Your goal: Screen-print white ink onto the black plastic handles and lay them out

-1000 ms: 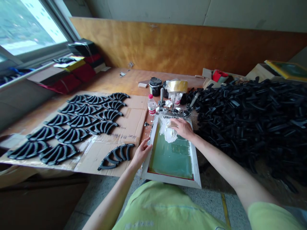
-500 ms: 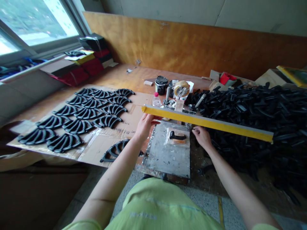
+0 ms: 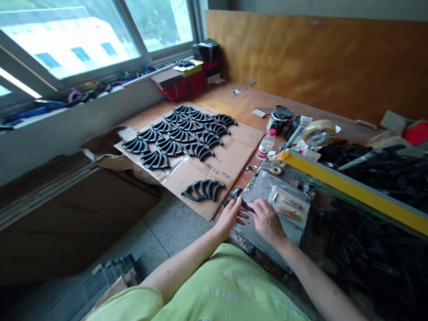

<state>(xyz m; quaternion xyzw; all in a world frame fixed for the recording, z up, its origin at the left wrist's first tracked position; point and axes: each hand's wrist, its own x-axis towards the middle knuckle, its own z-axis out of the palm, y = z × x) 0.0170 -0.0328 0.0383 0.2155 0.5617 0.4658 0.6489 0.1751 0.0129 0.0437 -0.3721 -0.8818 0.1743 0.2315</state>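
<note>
Between my two hands is a small black handle-shaped piece [image 3: 248, 207], held level above the left edge of the grey metal plate [image 3: 259, 187]. My right hand [image 3: 268, 224] pinches its near right end. The fingers of my left hand [image 3: 230, 216] curl round its other end, with the thumb on top. On the plate a clear-wrapped pad [image 3: 301, 203] carries orange-brown strips [image 3: 288, 211]. To the left, a fan of curved black pieces [image 3: 203, 190] lies on flattened cardboard [image 3: 180, 178]; several more fans [image 3: 182, 135] stand in rows behind it.
A long yellow-and-grey bar [image 3: 354, 191] crosses the right side above a large heap of black parts [image 3: 361, 249]. Behind the plate stand a pink-capped bottle [image 3: 266, 145], a black-lidded tub [image 3: 280, 118] and a tape roll [image 3: 319, 132]. A wooden board [image 3: 301, 58] backs the table.
The black piece has left the pad and is now in my hands. Both hands have come together at the plate's left edge. The view has turned left.
</note>
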